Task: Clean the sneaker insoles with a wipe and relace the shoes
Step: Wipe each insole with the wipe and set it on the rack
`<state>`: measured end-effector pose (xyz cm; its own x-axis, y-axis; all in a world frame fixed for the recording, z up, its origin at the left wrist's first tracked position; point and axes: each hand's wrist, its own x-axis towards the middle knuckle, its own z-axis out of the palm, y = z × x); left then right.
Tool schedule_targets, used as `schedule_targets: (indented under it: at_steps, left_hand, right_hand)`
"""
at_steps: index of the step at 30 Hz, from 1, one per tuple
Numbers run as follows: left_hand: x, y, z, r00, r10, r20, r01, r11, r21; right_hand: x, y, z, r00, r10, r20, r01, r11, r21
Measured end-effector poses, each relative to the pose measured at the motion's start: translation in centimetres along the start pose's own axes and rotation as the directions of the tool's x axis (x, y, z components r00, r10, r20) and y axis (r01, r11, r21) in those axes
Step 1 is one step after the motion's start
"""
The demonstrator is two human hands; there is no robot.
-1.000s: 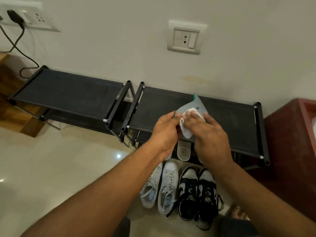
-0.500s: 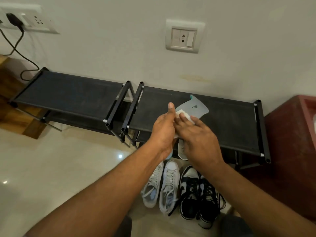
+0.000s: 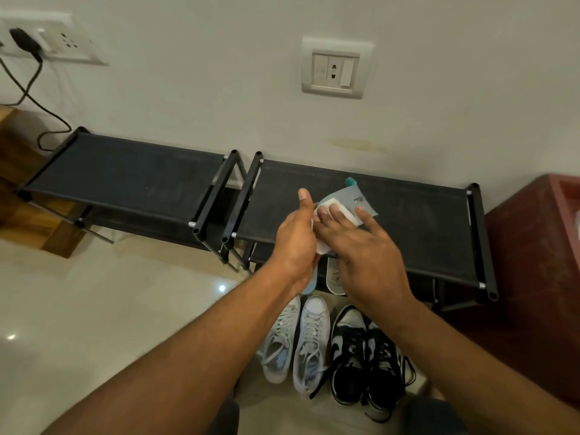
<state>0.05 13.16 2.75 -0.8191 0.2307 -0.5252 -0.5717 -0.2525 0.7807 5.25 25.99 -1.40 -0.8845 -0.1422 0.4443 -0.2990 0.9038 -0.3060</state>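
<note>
Head view, hands: two; left hand [image 3: 295,237] lies under the insole, thumb straight up, fingers hidden, so its grasp cannot be told; right hand [image 3: 367,262] is flat, fingers spread, pressing the wipe
Insole [image 3: 361,200]: one, grey, above the right rack [image 3: 414,221], at 1 o'clock from the left hand
Wipe [image 3: 346,212]: one, white, on the insole
Loose insoles [image 3: 333,276]: two, at 6 o'clock from the hands
Sneakers: four; pale pair [image 3: 309,340] at 9 o'clock from the black-and-white pair [image 3: 351,353]

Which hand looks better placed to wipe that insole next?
Probably the right hand: its flat fingers press the wipe on the insole, while the left hand holds it.
</note>
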Motion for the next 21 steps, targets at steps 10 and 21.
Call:
schedule_targets:
  at_steps: [10,21]
  left_hand:
    - [0.1,-0.4,0.1,0.999,0.012,0.038,-0.013,1.000,0.027]
    - [0.5,-0.3,-0.4,0.999,0.032,0.033,-0.033,0.999,0.024]
  right_hand:
    - [0.5,1.0,-0.3,0.992,0.109,-0.059,-0.107,0.994,0.028]
    - [0.2,-0.4,0.0,0.996,0.087,-0.027,-0.085,0.994,0.074]
